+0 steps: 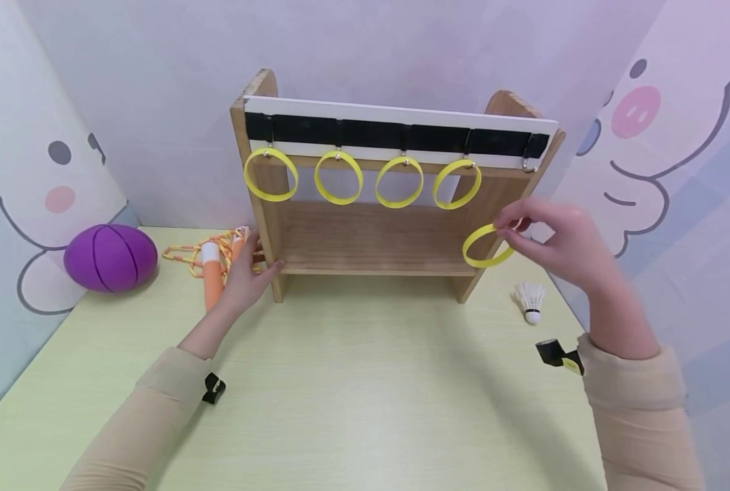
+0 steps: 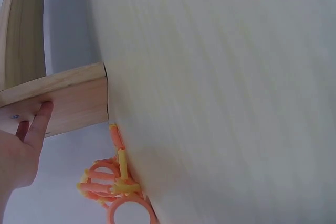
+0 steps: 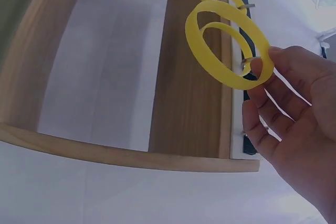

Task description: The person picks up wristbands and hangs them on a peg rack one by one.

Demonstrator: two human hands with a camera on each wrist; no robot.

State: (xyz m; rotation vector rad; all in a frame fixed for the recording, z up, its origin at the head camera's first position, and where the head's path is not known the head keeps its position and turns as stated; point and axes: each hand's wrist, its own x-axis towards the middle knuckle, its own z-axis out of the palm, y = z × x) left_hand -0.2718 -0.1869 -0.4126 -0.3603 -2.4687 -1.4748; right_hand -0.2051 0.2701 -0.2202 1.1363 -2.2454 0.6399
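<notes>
My right hand [image 1: 561, 239] pinches a yellow ring [image 1: 472, 259] between thumb and fingertips, in front of the right side of a wooden rack [image 1: 371, 235]. Above the ring, the rightmost hook [image 1: 527, 166] on the rack's white-and-black front bar [image 1: 371, 133] carries nothing. Several other yellow rings [image 1: 338, 177] hang from the hooks to its left. In the right wrist view the pinched ring [image 3: 202, 51] overlaps a hanging one. My left hand [image 1: 245, 273] grips the rack's left side panel [image 1: 257, 184], with fingers against its outer face in the left wrist view.
A jump rope with orange handles [image 1: 212, 276] and beaded cord lies left of the rack, beside the left hand. Farther left sits a purple ball [image 1: 110, 258]. A white shuttlecock [image 1: 531, 300] lies on the pale table [image 1: 353, 389] below the right hand. Patterned walls [image 1: 389, 48] stand behind.
</notes>
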